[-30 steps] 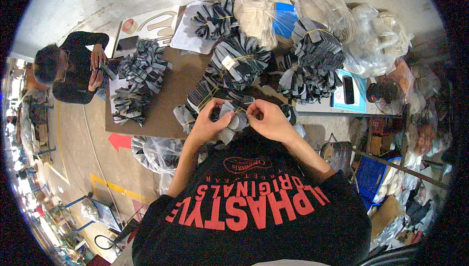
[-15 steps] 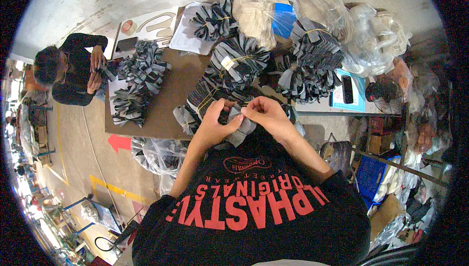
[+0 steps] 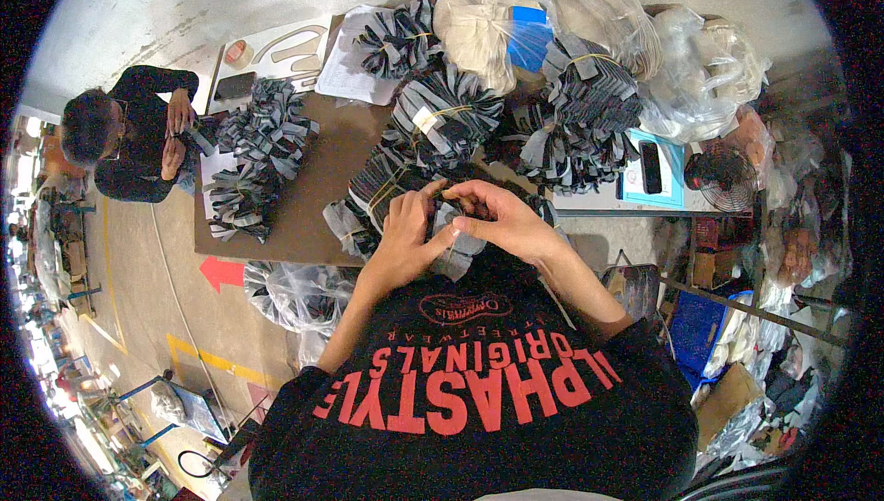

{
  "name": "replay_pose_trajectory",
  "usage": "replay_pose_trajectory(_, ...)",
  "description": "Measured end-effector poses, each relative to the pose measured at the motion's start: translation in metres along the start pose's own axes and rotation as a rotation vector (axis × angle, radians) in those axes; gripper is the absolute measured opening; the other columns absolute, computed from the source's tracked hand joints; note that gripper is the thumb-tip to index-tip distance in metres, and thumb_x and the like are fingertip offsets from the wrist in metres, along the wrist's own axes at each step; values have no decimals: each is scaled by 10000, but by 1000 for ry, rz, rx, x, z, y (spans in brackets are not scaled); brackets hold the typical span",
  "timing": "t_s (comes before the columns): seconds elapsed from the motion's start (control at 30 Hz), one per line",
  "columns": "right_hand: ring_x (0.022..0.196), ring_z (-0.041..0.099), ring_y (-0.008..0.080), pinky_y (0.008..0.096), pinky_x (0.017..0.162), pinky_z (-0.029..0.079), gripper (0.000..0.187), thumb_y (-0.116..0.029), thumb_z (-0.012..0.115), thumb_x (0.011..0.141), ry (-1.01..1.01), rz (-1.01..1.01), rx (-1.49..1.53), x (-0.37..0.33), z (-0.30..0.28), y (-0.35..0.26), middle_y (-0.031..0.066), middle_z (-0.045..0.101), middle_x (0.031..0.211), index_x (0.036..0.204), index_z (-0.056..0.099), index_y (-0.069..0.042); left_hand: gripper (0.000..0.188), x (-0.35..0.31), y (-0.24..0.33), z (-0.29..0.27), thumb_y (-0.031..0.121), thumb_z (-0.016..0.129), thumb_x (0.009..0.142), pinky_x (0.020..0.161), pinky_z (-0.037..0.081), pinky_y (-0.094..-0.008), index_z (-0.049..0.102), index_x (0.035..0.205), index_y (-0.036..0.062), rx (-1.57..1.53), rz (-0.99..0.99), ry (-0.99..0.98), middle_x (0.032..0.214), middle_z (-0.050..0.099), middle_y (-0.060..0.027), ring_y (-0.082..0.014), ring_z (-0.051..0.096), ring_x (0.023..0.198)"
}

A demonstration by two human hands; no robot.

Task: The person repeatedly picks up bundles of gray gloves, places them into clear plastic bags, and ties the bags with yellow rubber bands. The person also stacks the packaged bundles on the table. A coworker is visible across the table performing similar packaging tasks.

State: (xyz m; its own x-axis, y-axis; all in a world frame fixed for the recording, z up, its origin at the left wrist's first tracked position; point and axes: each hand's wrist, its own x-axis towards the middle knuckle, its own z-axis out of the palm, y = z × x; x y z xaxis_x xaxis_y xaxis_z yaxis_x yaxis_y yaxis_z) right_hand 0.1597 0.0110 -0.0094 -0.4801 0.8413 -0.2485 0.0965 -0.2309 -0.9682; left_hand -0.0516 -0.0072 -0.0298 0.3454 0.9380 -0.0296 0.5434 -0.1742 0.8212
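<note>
Close in front of my chest, a small bundle of grey fabric pieces (image 3: 453,257) is held between both hands. My left hand (image 3: 406,230) is closed on its left side, the thumb pressed against the fabric. My right hand (image 3: 508,222) curls over the top and right side, with its thumb near the left one. The fingers partly cover the bundle. Just beyond my hands lies a stack of dark grey strips tied with a yellow band (image 3: 379,190). A larger banded bundle of grey and black strips (image 3: 451,119) sits behind it.
A co-worker (image 3: 138,133) handles strips at the table's left end, beside a heap of grey strips (image 3: 276,123). Bags of beige pieces (image 3: 474,22) line the back. Toward the right are another banded stack (image 3: 594,87), a phone (image 3: 651,168) and a small fan (image 3: 723,174).
My right fingers have moved up and over the top of the bundle, from a pinch at its side. My left fingers have shifted slightly. The view has moved a little.
</note>
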Motion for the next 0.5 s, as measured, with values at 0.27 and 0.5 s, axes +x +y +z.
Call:
replay_pose_trajectory(0.27, 882, 493, 113, 269, 791, 437, 419, -134, 776, 839, -62, -44, -26, 1, -2, 6, -11, 530, 941, 1229, 640, -60, 573, 4, -19, -40, 330, 745, 887, 1005, 409, -384, 524, 1322, 31, -228, 144, -238, 1144, 588, -122, -266, 547, 1106)
replay_pose_trajectory(0.5, 900, 460, 76, 230, 818, 409, 351, -38, 740, 834, -54, -9, -107, 3, 4, 2, -30, 506, 958, 1161, 613, -27, 576, 10, -14, -48, 320, 855, 781, 941, 456, -364, 549, 1173, 29, -196, 123, -291, 1074, 605, -101, -247, 585, 1027)
